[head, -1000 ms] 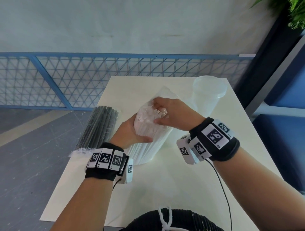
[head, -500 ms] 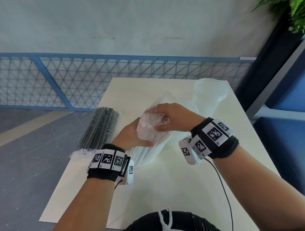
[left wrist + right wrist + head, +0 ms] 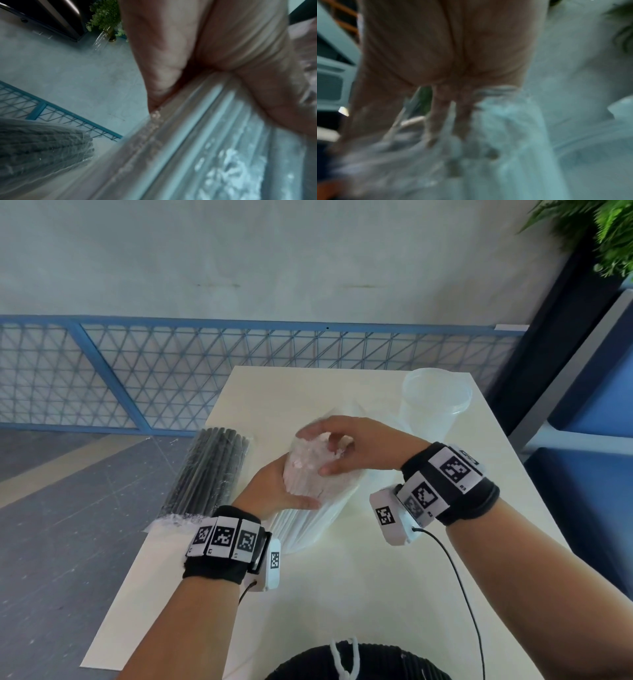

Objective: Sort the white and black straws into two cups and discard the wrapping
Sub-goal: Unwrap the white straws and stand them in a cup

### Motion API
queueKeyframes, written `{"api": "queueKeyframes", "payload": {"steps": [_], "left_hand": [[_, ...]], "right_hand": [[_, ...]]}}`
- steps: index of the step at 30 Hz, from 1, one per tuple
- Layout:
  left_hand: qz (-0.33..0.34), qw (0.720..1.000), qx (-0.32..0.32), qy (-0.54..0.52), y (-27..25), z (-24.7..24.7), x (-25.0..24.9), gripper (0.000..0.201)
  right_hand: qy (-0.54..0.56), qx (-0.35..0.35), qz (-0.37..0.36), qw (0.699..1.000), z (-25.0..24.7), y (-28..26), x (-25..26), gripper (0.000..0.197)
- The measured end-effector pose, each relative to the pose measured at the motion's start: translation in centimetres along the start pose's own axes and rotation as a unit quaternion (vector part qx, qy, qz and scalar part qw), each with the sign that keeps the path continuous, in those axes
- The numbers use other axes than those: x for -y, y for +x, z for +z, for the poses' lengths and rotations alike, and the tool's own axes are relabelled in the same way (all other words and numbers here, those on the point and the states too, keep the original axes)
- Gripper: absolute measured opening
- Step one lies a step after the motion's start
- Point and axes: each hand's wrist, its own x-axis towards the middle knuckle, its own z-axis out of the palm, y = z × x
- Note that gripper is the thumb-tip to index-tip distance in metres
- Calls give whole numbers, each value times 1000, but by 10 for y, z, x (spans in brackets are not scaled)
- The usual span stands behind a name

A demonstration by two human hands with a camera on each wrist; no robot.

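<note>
A bundle of white straws (image 3: 308, 508) in clear plastic wrapping stands tilted on the white table (image 3: 359, 594). My left hand (image 3: 277, 487) grips the bundle's upper side, seen close up with the wrapped white straws (image 3: 205, 148) in the left wrist view. My right hand (image 3: 346, 446) curls over the bundle's top end, with its fingers in the loose wrapping (image 3: 488, 128); that view is blurred. A wrapped bundle of black straws (image 3: 209, 470) lies at the table's left edge, also visible as dark straws (image 3: 42, 146). A clear plastic cup (image 3: 433, 405) stands at the back right.
A blue wire-mesh fence (image 3: 171, 371) runs behind the table in front of a pale wall. A dark blue seat (image 3: 589, 474) is to the right and a green plant (image 3: 609, 234) at the top right. A cable (image 3: 459, 577) trails from my right wrist.
My right hand has shifted over the bundle's top end and its fingers have worked further into the wrapping. The left hand keeps its hold and the bundle has barely moved.
</note>
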Motion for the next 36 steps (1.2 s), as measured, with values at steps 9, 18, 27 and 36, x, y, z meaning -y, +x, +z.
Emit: {"api": "queueKeyframes", "payload": {"steps": [9, 18, 27, 36], "left_hand": [[6, 1000, -27, -2, 0, -1, -1, 65], [12, 1000, -13, 0, -3, -1, -3, 66], [15, 1000, 20, -7, -2, 3, 0, 47], [-5, 1000, 6, -3, 0, -3, 2, 37]], "right_hand": [[314, -29, 46, 948, -1, -3, 17, 26], [-258, 3, 6, 966, 16, 10, 8, 65], [-353, 11, 29, 935, 30, 26, 1, 38], [-214, -113, -14, 970, -3, 15, 16, 30]]}}
